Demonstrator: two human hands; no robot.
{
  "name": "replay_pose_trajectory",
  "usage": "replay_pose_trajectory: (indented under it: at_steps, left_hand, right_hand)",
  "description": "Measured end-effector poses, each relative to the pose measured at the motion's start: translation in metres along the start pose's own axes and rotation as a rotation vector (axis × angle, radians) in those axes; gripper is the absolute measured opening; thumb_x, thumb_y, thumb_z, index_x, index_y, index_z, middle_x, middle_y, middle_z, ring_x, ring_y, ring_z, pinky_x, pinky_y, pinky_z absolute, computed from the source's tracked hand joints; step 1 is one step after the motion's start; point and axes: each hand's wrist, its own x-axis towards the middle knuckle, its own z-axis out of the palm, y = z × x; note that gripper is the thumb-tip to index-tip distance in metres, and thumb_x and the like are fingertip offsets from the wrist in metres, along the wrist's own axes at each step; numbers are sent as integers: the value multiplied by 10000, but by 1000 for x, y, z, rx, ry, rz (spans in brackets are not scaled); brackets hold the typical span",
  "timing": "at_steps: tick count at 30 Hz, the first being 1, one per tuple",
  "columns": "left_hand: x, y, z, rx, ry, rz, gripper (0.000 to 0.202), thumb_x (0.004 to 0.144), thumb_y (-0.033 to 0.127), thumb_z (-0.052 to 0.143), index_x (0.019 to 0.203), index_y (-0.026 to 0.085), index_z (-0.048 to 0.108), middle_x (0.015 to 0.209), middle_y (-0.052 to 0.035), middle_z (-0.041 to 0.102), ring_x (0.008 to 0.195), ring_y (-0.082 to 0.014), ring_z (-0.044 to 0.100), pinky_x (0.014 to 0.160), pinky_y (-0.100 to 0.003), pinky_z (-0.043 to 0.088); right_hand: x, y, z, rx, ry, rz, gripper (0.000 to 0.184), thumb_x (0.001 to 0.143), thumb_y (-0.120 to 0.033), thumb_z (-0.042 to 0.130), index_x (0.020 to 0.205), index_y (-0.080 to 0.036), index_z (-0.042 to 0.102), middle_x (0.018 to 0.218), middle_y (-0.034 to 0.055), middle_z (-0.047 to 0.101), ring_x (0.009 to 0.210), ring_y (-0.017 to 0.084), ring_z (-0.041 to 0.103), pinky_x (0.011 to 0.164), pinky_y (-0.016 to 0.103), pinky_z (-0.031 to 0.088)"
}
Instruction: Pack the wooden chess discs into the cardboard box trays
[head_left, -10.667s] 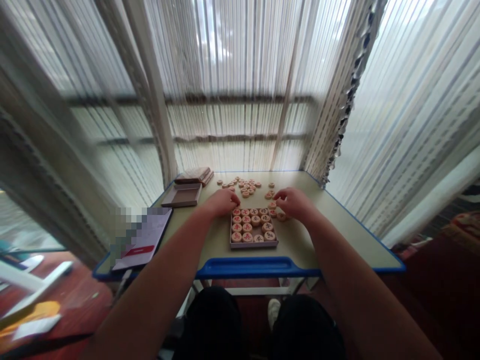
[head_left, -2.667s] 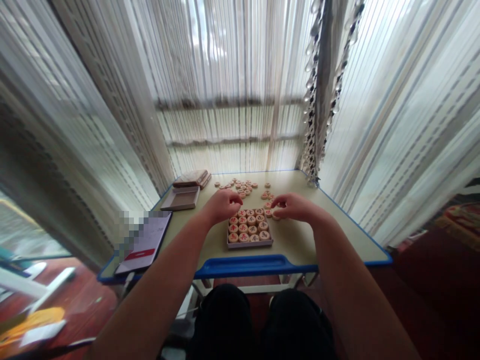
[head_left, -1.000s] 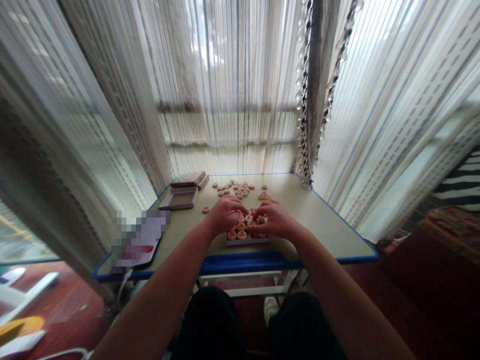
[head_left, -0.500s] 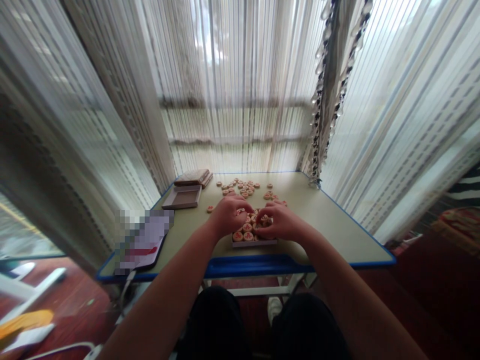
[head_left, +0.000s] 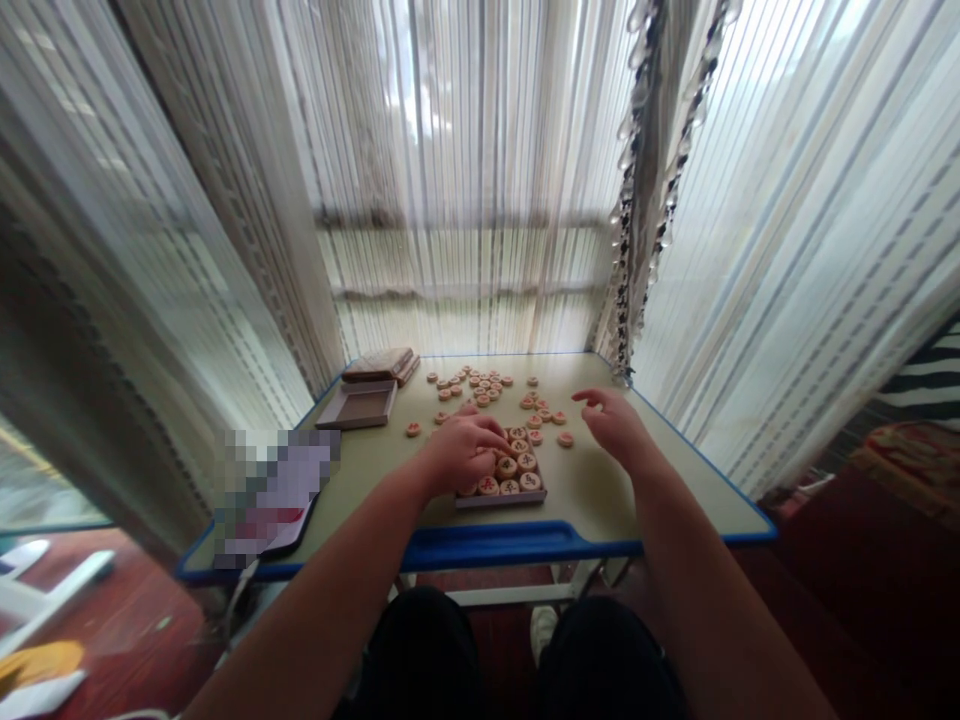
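Observation:
A shallow box tray (head_left: 500, 497) with round wooden chess discs (head_left: 517, 465) laid flat inside sits near the table's front edge. My left hand (head_left: 459, 451) rests curled over the tray's left part, fingertips pressed down on the discs. My right hand (head_left: 616, 424) hovers to the right of the tray, fingers apart and slightly bent, holding nothing. Loose discs (head_left: 480, 383) lie scattered on the table behind the tray, with a few (head_left: 565, 438) close to my right hand.
The beige table has a blue rim (head_left: 495, 543). A box lid (head_left: 360, 405) and a folded wooden board (head_left: 379, 364) lie at the back left. A blurred booklet (head_left: 271, 492) lies at the front left. Sheer curtains (head_left: 465, 180) surround the table.
My right hand has lifted off the tray and moved right, opening its fingers. My left hand stays on the discs in the tray.

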Motion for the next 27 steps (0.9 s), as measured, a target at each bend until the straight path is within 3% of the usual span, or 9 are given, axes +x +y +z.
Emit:
replay_pose_trajectory:
  at_steps: [3, 8, 12, 19, 24, 27]
  left_hand:
    - [1, 1, 1, 34, -63, 20, 303, 654, 84, 498, 768, 257, 719, 883, 12, 652, 836, -175, 511, 794, -318, 400]
    - [2, -1, 0, 14, -10, 20, 325, 652, 62, 473, 780, 240, 713, 889, 0, 646, 856, -168, 515, 814, -310, 408]
    - [1, 0, 0, -10, 19, 3, 306, 654, 66, 476, 768, 223, 712, 870, -12, 644, 833, -164, 512, 812, -314, 413]
    - [1, -1, 2, -26, 70, -31, 233, 646, 86, 515, 688, 212, 706, 814, -15, 651, 798, -162, 518, 805, -326, 413]
    - [1, -6, 4, -25, 125, -40, 253, 632, 59, 496, 667, 204, 700, 784, -13, 652, 783, -157, 531, 801, -322, 418]
    - [-2, -3, 0, -2, 205, -55, 203, 673, 107, 521, 733, 190, 696, 785, -29, 647, 791, -161, 536, 793, -319, 422]
  right_hand:
    - [2, 9, 8, -150, -109, -52, 379, 665, -89, 435, 942, -170, 679, 920, 95, 623, 920, 214, 535, 894, 350, 340]
    - [1, 0, 23, -192, -155, -184, 348, 764, -191, 443, 1043, -204, 650, 1067, 84, 605, 951, 213, 510, 904, 353, 322]
    - [1, -7, 29, -182, -169, -266, 249, 748, -227, 501, 898, -232, 699, 974, 43, 654, 945, 222, 479, 856, 331, 353]
    - [-6, -6, 22, -167, -155, -250, 137, 698, -311, 584, 714, -224, 689, 763, 55, 666, 816, 220, 488, 735, 324, 395]
    - [-10, -8, 15, -116, -137, -200, 114, 682, -278, 591, 714, -204, 671, 724, 57, 659, 775, 209, 506, 736, 326, 402]
    - [-24, -22, 8, 62, -98, -182, 147, 685, -289, 591, 784, -199, 653, 783, 35, 655, 758, 180, 533, 734, 310, 418]
